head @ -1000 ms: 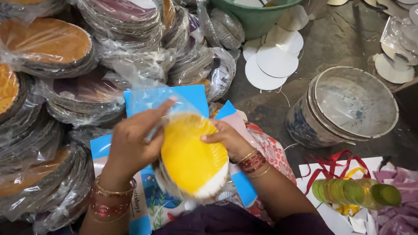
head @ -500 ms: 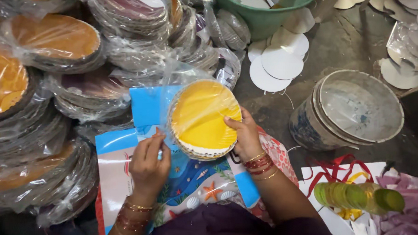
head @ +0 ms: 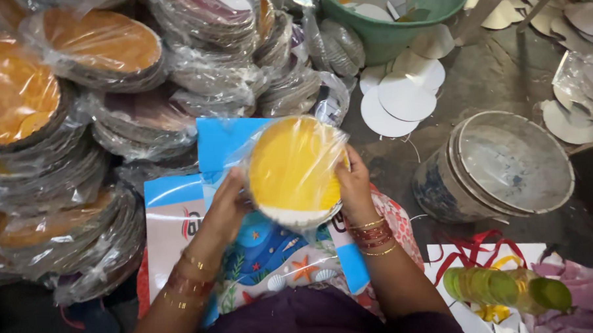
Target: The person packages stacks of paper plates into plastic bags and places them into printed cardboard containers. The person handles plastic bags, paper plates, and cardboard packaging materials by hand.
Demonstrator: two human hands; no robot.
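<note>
Since half a second ago, the stack of yellow paper plates point(head: 295, 172) has tipped a little toward the person, and the left hand point(head: 226, 207) has risen from the lap to its left edge.

Head view: the stack sits in a clear plastic bag, held above the lap between both hands. The left hand curls its fingers against the lower left rim; the right hand point(head: 353, 185) grips the right rim, thumb hidden behind the plates. Under it lies a flat printed bag point(head: 267, 257), blue-edged with a sea-creature picture, its lettering partly covered by the hands. To the left rise piles of bagged plate stacks point(head: 97, 48), orange and dark red, cut off at the frame edge. Loose white paper discs point(head: 404, 95) lie on the floor by a green tub point(head: 393, 25), itself cropped at the top. An upturned metal-rimmed bucket point(head: 507, 167) stands to the right. A roll of green discs point(head: 502, 288) lies bottom right, blurred.
</note>
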